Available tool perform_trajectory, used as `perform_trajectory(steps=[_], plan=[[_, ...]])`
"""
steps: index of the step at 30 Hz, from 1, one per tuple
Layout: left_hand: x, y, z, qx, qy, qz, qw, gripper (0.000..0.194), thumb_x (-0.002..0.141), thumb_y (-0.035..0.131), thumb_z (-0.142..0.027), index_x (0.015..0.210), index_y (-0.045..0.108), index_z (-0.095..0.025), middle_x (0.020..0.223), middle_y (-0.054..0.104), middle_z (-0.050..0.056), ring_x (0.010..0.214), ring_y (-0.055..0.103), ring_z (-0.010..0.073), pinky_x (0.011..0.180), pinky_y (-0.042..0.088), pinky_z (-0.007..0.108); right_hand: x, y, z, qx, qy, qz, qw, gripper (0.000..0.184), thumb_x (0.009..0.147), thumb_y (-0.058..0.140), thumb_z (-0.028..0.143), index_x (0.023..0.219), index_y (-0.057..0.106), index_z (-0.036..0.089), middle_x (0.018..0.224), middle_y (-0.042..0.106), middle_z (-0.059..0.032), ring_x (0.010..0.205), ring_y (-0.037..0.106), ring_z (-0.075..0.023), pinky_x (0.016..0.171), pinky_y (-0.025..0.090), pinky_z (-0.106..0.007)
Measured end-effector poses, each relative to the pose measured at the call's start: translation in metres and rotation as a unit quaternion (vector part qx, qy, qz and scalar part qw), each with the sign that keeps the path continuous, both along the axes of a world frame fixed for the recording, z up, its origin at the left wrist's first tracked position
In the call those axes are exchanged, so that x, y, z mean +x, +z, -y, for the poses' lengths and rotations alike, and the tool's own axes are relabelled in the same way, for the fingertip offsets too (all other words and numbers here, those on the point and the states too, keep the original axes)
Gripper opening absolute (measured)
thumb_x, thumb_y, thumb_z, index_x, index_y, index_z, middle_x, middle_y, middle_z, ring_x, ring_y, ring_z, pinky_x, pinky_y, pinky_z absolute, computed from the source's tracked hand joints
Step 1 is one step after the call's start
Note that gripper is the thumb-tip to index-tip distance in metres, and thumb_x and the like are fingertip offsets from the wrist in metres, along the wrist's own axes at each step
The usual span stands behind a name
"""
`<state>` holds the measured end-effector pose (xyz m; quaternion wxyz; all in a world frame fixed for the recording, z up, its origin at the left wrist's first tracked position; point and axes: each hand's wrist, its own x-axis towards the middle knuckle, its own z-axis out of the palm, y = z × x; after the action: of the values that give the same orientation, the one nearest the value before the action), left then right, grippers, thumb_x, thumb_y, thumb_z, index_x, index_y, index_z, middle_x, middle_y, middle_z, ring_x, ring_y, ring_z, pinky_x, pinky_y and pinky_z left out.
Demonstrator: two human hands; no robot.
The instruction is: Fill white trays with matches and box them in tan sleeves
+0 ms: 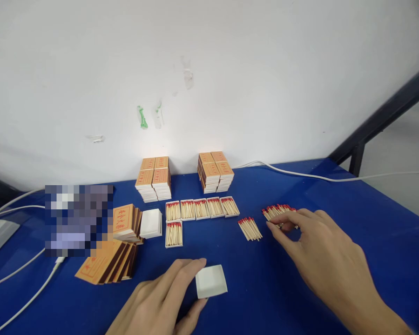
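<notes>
My left hand [164, 293] grips a small white matchbox tray [211, 282] by its left side, with the thumb below and a finger at the upper corner. The tray's inside shows bare. Over on the right, my right hand [321, 251] rests at a pile of red-tipped matches [278, 210]. Its thumb and index fingertips come close together at the pile's near left edge, and what lies between them is hard to make out. A smaller bundle of matches [250, 229] lies just left of that hand. Several match-filled trays [201, 209] stand in a row beyond, with one filled tray [174, 234] in front.
Two stacks of orange matchboxes, a left stack [153, 179] and a right stack [215, 172], stand near the wall. Fanned matchbox sleeves [101, 263], more sleeves [125, 221] and white trays [151, 223] lie left. A blurred-out object [77, 218] and cables [38, 295] sit farther left.
</notes>
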<state>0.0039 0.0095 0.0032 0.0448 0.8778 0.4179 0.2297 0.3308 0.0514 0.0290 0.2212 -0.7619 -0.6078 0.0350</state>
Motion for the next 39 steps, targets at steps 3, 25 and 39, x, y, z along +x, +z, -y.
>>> perform_trajectory(steps=[3,25,39], plan=[[0.0,0.0,0.0,-0.003,0.001,-0.001,1.0,0.04,0.126,0.036,-0.051,0.155,0.053,-0.03,0.133,0.086,0.001,0.089,0.09,0.0168,0.069,0.074,0.026,-0.002,-0.001,0.001,0.001,0.007,-0.013,1.0,0.039,0.097,0.056,0.063,0.093,0.084,0.035,0.1,0.083,-0.008,0.104,0.071,-0.0377,0.058,0.042,-0.037],[-0.004,-0.003,0.001,-0.019,-0.01,-0.002,1.0,0.039,0.125,0.042,-0.045,0.159,0.052,-0.028,0.136,0.084,0.007,0.098,0.091,0.0209,0.075,0.076,0.029,-0.005,-0.007,-0.002,-0.003,0.003,0.08,0.997,0.032,0.102,0.056,0.043,0.086,0.08,0.03,0.096,0.08,-0.0097,0.102,0.067,-0.0356,0.053,0.037,-0.035],[0.0,0.0,0.0,-0.014,0.001,0.013,1.0,0.039,0.126,0.038,-0.05,0.156,0.055,-0.031,0.134,0.085,0.001,0.094,0.091,0.018,0.071,0.074,0.027,-0.016,0.017,-0.003,-0.073,0.0,-0.005,0.997,0.027,0.091,0.063,0.052,0.081,0.08,0.034,0.092,0.079,-0.0068,0.097,0.071,-0.0354,0.061,0.044,-0.038]])
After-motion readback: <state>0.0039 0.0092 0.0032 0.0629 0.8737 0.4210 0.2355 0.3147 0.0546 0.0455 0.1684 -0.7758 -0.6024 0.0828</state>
